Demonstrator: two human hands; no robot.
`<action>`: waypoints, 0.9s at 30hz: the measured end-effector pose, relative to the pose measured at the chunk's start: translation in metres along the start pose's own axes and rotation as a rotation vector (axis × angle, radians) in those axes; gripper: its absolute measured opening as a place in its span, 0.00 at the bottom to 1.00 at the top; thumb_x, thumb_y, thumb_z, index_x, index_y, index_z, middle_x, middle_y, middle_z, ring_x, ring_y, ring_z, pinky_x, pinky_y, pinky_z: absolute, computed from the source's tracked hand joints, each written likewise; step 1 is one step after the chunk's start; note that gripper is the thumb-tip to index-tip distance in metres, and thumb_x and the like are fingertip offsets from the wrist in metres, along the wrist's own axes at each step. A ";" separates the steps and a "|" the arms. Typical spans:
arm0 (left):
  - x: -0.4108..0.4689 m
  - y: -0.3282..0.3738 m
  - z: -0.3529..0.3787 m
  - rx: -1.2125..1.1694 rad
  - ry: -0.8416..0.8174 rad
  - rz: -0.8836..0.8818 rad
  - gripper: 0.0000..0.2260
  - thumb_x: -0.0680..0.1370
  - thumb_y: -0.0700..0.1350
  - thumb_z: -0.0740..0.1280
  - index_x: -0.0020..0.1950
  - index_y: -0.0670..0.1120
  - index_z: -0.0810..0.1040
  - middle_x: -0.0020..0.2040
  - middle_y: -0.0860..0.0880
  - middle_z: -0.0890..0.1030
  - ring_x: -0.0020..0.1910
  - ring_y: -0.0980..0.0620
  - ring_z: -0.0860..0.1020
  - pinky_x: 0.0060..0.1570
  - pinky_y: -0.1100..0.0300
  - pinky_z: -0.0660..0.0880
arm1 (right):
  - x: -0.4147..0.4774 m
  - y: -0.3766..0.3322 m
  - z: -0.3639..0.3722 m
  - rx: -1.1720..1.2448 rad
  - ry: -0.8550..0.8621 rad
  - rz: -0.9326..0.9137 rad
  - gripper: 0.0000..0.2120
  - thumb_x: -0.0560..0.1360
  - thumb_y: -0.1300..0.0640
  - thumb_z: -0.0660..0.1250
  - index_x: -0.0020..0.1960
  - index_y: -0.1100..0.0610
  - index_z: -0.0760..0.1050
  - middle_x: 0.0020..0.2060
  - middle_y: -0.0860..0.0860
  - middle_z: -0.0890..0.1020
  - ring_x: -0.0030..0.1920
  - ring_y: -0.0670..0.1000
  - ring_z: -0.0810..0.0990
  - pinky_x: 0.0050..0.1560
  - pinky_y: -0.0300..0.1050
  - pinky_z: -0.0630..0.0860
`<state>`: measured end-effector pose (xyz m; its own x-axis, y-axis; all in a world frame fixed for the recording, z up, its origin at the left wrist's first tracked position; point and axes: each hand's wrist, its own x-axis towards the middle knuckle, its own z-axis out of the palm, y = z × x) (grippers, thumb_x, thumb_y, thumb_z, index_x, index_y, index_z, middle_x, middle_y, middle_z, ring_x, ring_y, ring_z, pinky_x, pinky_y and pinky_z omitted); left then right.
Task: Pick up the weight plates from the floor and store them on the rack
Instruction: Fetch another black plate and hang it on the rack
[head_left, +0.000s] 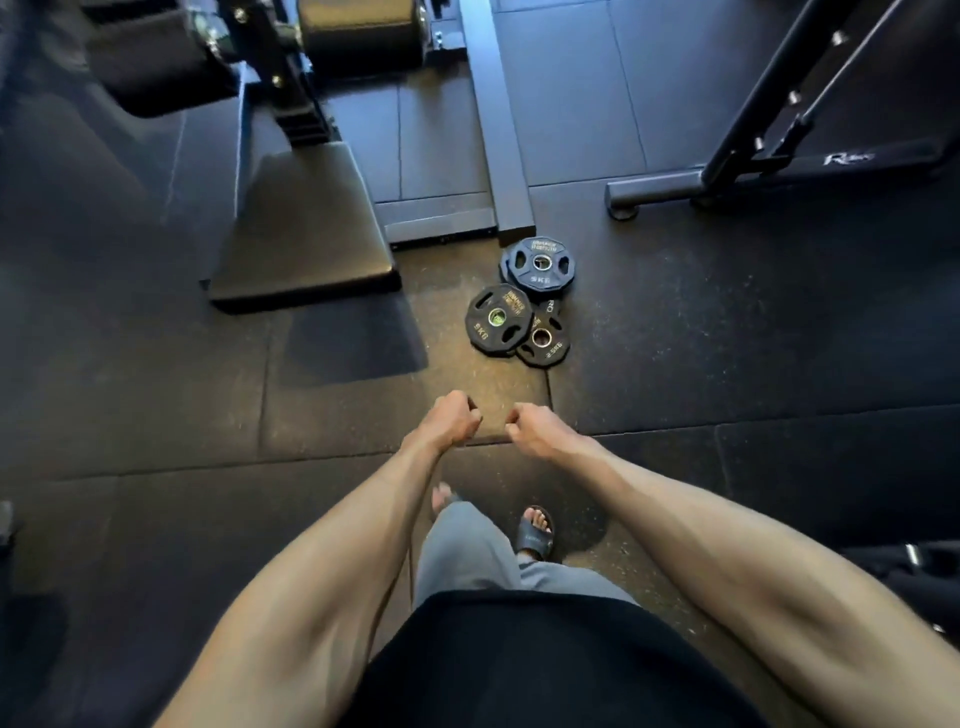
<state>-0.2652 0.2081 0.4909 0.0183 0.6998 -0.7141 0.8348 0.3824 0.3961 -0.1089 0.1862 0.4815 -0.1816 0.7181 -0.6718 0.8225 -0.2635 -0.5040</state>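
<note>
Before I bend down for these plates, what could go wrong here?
The sandal leaves the toes bare, so a plate that slips could land on them.
The near 5KG plate lies partly on the 2.5KG plate; pulling the lower one first could make the upper one slide.
The far 5KG plate sits right by the end of the machine frame; fingers may knock against it.

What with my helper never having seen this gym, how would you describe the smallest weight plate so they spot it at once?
Follow the metal base beam to its near end, where black plates cluster on the floor. The smallest plate lies at the cluster's near right edge, partly under a 5KG plate; it alone is marked 2.5KG.
</note>
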 end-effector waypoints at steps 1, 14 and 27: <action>0.020 0.004 -0.012 0.029 -0.018 0.021 0.09 0.77 0.43 0.62 0.47 0.41 0.81 0.48 0.38 0.84 0.48 0.39 0.83 0.50 0.51 0.79 | 0.016 -0.006 -0.006 0.031 0.010 0.022 0.13 0.79 0.56 0.60 0.58 0.59 0.79 0.56 0.61 0.83 0.58 0.60 0.81 0.56 0.48 0.75; 0.314 0.036 -0.126 0.233 -0.256 0.105 0.13 0.77 0.41 0.60 0.53 0.35 0.80 0.52 0.35 0.83 0.51 0.37 0.82 0.54 0.47 0.80 | 0.256 -0.057 -0.060 0.379 0.100 0.413 0.14 0.79 0.56 0.59 0.59 0.59 0.77 0.59 0.61 0.81 0.60 0.62 0.79 0.59 0.50 0.75; 0.618 -0.019 -0.035 0.386 -0.376 0.002 0.14 0.80 0.43 0.61 0.57 0.34 0.79 0.54 0.34 0.83 0.53 0.35 0.83 0.55 0.43 0.80 | 0.514 0.055 0.018 0.623 0.129 0.700 0.14 0.79 0.58 0.58 0.61 0.58 0.75 0.62 0.60 0.79 0.63 0.63 0.76 0.62 0.51 0.72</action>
<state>-0.2893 0.6546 0.0619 0.1568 0.4090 -0.8990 0.9748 0.0825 0.2075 -0.1665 0.5297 0.0983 0.3362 0.3222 -0.8849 0.2791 -0.9315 -0.2332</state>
